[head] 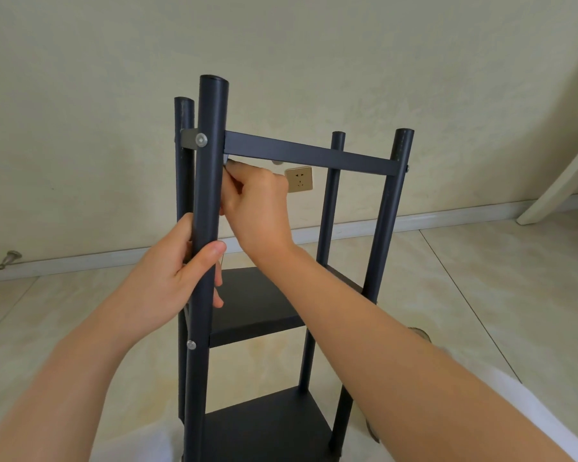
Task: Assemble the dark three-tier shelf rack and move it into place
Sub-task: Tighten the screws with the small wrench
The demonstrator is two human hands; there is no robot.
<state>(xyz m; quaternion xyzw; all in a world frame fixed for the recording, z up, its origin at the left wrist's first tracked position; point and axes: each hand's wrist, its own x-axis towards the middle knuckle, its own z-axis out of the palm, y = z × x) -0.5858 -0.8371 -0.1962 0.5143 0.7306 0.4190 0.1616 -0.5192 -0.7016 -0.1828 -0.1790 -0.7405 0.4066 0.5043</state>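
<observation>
The shelf rack [254, 305] stands on the floor [481, 295]; my left hand [167, 281] wraps its front post [209, 181], my right hand [257, 208] pinches a small part [228, 160] under the top rail [311, 155]. Stiff, probably light: I'd lift by the posts

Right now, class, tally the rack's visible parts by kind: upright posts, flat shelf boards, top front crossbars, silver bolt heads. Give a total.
Upright posts: 4
Flat shelf boards: 2
Top front crossbars: 1
Silver bolt heads: 2
Total: 9
</observation>
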